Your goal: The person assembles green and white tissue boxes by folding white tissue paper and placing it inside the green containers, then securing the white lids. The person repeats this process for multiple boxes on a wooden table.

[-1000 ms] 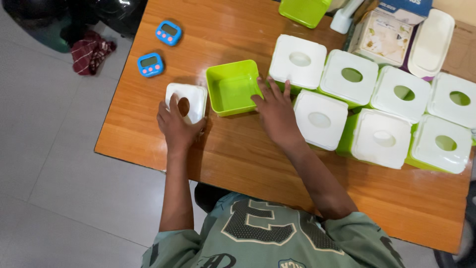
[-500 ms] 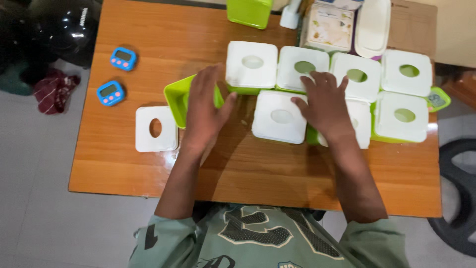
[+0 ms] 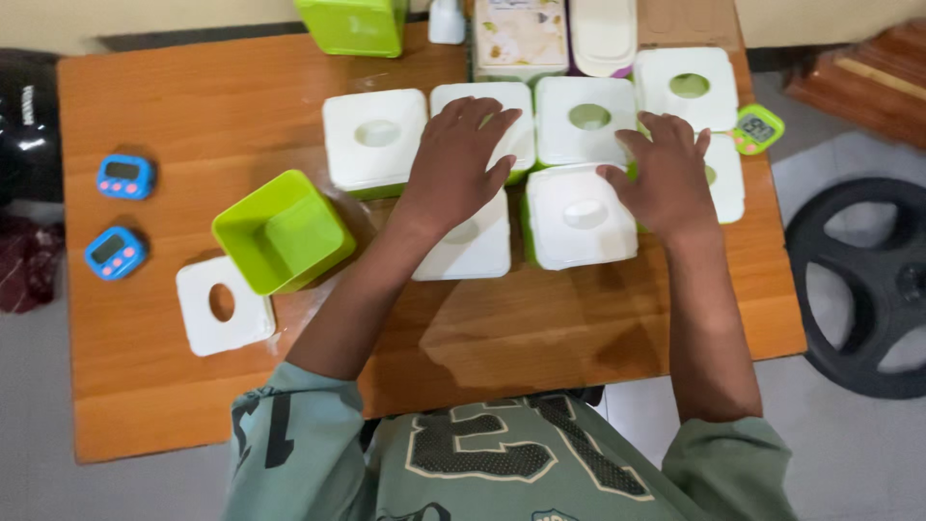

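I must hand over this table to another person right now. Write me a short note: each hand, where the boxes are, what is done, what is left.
Left hand: flat, palm down, on the white-lidded boxes in the middle of the group; grips nothing.
Right hand: flat on the boxes at the right side, beside the front box; grips nothing.
Boxes: lidded ones packed together on the wooden table.
Done: those boxes have lids on.
Left: one open green box stands apart at the left, its loose white lid in front of it.
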